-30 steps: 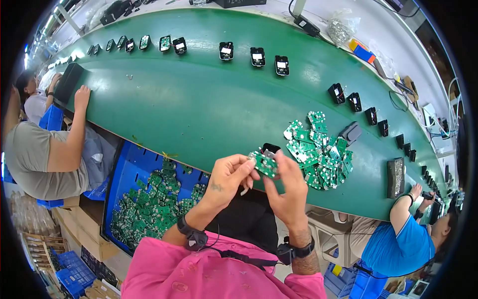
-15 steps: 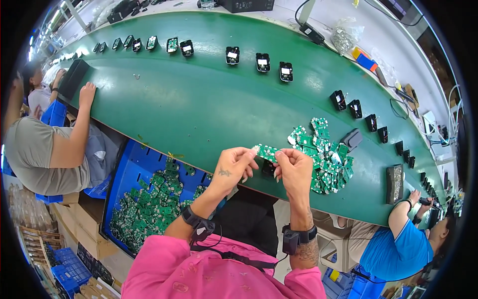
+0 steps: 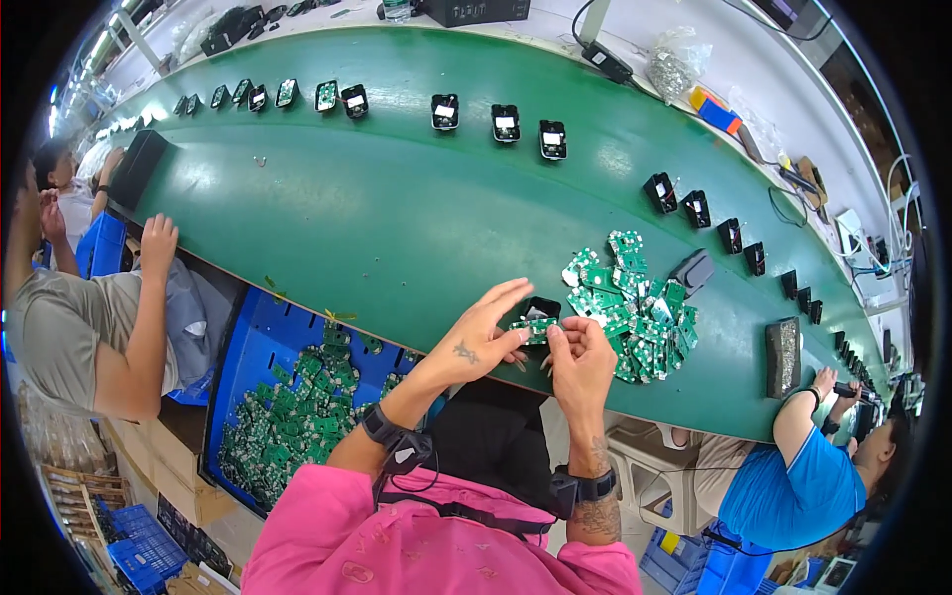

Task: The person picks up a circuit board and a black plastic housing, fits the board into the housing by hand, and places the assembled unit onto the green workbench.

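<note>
A small green circuit board [image 3: 536, 328] sits over a black plastic housing [image 3: 540, 308] at the near edge of the green table. My right hand [image 3: 582, 365] pinches the board's right end between thumb and fingers. At its left end rests the thumb of my left hand [image 3: 481, 332], whose upper fingers are stretched out beside the housing; its lower fingers are partly hidden. Just right of the housing lies a heap of loose circuit boards [image 3: 645, 332]. A dark closed casing [image 3: 693, 270] touches the heap's far right side.
Black housings [image 3: 505, 123] stand in a row along the green table [image 3: 397, 198]. Left of my legs is a blue bin [image 3: 238, 397] with many boards. A dark block [image 3: 783, 357] lies at right. Co-workers sit on both sides, one in grey [image 3: 89, 307], one in blue [image 3: 793, 486].
The board has come down from above the table edge onto the housing, which shows more now. My left hand's fingers have straightened from their pinch on the board; the right keeps hold.
</note>
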Demonstrator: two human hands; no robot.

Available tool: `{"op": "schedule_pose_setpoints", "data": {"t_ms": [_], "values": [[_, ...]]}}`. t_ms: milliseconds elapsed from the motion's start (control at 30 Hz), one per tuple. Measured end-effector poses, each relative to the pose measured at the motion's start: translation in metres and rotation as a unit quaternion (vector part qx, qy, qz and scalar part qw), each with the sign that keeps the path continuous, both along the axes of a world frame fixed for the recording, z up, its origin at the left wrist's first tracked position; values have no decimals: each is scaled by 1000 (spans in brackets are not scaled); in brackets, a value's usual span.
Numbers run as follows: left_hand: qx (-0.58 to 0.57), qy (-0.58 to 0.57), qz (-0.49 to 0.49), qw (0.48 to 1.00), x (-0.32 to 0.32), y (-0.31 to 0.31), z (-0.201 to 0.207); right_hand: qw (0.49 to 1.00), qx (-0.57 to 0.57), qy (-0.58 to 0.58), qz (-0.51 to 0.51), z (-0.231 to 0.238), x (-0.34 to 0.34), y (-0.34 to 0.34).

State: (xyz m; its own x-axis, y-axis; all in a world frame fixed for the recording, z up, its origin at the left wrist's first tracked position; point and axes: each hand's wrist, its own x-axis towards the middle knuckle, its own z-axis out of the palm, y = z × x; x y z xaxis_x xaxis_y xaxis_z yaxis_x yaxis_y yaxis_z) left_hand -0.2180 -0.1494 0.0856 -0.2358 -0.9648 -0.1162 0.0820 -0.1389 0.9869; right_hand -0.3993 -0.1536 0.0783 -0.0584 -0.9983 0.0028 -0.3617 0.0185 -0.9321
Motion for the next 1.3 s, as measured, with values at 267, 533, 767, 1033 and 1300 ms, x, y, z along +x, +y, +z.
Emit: {"op": "schedule_pose_setpoints", "data": {"t_ms": [267,533,767,1033,1300], "values": [[34,21,-38,998,-4,4,5,998,17,-58,-10,11,3,12],[49,33,-25,998,-10,13,17,999,-37,26,-1,17,1,16],[-155,-101,-23,982,-21,23,4,976,-195,56,84,42,6,29],[-151,-94,4,984,-20,42,15,986,-126,-9,106,43,10,41],[-30,10,96,995,-12,57,56,983,-124,-116,72,58,21,52]]}}
